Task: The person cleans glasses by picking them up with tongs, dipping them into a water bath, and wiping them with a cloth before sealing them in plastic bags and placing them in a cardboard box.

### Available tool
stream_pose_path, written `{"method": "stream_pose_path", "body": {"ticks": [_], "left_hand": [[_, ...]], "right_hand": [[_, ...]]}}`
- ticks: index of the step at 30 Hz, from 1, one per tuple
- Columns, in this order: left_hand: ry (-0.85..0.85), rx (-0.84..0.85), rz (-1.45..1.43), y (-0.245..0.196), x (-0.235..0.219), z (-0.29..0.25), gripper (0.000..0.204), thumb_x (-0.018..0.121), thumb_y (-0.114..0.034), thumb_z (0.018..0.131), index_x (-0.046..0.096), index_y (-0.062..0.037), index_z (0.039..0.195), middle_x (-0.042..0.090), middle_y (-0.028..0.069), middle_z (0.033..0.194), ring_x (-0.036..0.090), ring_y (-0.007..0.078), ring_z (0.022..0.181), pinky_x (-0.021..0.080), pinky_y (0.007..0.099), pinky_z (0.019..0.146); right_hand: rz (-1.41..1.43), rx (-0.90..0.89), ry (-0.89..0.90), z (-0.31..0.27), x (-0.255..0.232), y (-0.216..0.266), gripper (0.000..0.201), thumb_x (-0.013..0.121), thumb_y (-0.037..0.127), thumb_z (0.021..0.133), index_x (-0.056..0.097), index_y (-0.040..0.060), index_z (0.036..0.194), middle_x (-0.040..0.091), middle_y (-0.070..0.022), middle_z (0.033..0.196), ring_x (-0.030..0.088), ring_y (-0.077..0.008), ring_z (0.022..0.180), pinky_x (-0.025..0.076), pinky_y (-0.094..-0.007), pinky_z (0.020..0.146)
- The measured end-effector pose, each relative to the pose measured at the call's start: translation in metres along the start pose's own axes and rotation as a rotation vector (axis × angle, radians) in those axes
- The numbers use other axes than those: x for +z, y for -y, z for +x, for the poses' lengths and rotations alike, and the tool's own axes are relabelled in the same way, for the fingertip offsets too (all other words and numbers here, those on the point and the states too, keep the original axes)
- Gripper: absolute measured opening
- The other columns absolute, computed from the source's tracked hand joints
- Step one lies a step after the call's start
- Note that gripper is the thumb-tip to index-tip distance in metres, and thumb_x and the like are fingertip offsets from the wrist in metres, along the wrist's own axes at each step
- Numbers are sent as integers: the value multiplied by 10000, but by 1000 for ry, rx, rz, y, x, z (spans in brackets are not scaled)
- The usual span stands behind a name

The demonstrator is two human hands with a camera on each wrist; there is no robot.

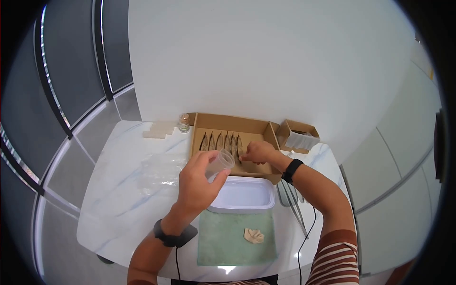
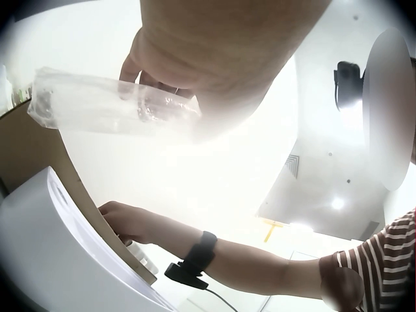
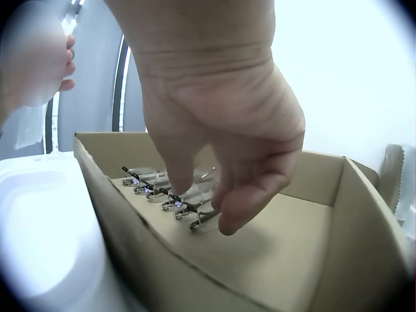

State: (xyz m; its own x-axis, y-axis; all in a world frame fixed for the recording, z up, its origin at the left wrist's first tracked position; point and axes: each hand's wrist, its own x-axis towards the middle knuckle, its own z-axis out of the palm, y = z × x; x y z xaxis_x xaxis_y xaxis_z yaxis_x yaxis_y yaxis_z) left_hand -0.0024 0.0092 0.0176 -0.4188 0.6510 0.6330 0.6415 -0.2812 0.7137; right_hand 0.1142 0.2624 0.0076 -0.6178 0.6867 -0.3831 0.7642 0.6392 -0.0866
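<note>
My left hand (image 1: 195, 183) grips a clear plastic cup (image 1: 221, 163), tilted above the near edge of a shallow cardboard box (image 1: 266, 167). In the left wrist view the cup (image 2: 84, 104) lies sideways under the fingers. Inside the box, several slim brown leaf-shaped pieces (image 1: 219, 141) lie in a row; metal bits show at their ends in the right wrist view. My right hand (image 3: 224, 130) reaches down into the box beside the rightmost piece (image 3: 203, 219). A gap shows between its thumb and bent fingers, with nothing visibly held.
Nearer me are a white plastic tub (image 1: 241, 209) and a green mat (image 1: 223, 242) with a crumpled beige scrap (image 1: 254, 235). Long metal tweezers (image 1: 297, 211) lie right. A small carton (image 1: 285, 130), a lidded jar (image 1: 184, 123) and clear plastic wrap (image 1: 159, 173) surround the box.
</note>
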Motion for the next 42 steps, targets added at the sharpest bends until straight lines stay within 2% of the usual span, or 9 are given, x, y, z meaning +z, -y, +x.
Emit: {"method": "stream_pose_path", "body": {"ticks": [8, 11, 20, 29, 32, 34, 35, 37, 42], "left_hand": [[37, 41, -5, -1, 2, 0, 363, 795, -82, 798, 652, -8, 1122, 689, 143, 1055, 686, 301, 966, 540, 373, 832], [25, 68, 10, -1, 3, -2, 357, 797, -90, 794, 655, -6, 1110, 688, 144, 1045, 687, 304, 959, 543, 376, 820], [29, 121, 26, -1, 4, -3, 366, 797, -140, 809, 648, -17, 1121, 664, 136, 1029, 661, 326, 951, 534, 408, 794], [36, 94, 11, -5, 5, -4, 352, 792, -134, 810, 655, -14, 1111, 681, 136, 1037, 675, 314, 967, 541, 388, 818], [49, 99, 13, -6, 5, -5, 348, 788, -133, 810, 654, -17, 1110, 679, 138, 1040, 673, 317, 972, 541, 389, 819], [53, 102, 32, -7, 4, -5, 344, 784, -130, 808, 653, -17, 1105, 677, 140, 1032, 671, 326, 973, 543, 401, 817], [53, 104, 34, -5, 5, -5, 344, 784, -130, 808, 653, -17, 1105, 677, 140, 1032, 671, 326, 973, 543, 401, 817], [59, 119, 77, -1, 7, -6, 359, 786, -132, 803, 648, -27, 1117, 674, 132, 1040, 663, 331, 983, 531, 415, 828], [96, 166, 249, 5, 14, -12, 379, 798, -146, 793, 641, -46, 1123, 657, 116, 1019, 638, 331, 962, 498, 430, 838]], "right_hand": [[-39, 36, 79, 13, 3, 8, 629, 672, 597, 878, 697, 29, 611, 701, -76, 631, 696, -185, 553, 589, -315, 581], [113, 97, 71, 18, 8, 1, 502, 674, 523, 822, 671, 65, 617, 674, -74, 604, 694, -206, 577, 573, -322, 590], [162, 129, 9, 15, 13, -17, 360, 604, 321, 894, 732, 35, 716, 726, -97, 668, 729, -206, 584, 602, -317, 594], [252, 141, -319, -7, 12, -59, 234, 604, 170, 905, 746, -4, 841, 740, -100, 676, 721, -201, 539, 610, -315, 557], [247, 55, -547, -11, 13, -71, 209, 593, 143, 906, 731, -14, 890, 729, -113, 660, 734, -217, 569, 607, -331, 547], [128, -136, -901, -20, 7, -73, 204, 621, 171, 879, 729, -1, 858, 717, -162, 683, 721, -226, 578, 594, -365, 624], [129, -137, -904, -25, 5, -75, 204, 621, 171, 879, 729, -1, 858, 717, -162, 683, 721, -226, 578, 594, -365, 624], [611, -38, -811, -60, -10, -61, 235, 651, 209, 905, 714, -18, 900, 730, -153, 739, 710, -181, 587, 568, -333, 570], [893, -108, -586, -149, -20, -43, 207, 665, 232, 967, 686, 29, 935, 676, -31, 689, 639, -81, 571, 501, -217, 503]]}}
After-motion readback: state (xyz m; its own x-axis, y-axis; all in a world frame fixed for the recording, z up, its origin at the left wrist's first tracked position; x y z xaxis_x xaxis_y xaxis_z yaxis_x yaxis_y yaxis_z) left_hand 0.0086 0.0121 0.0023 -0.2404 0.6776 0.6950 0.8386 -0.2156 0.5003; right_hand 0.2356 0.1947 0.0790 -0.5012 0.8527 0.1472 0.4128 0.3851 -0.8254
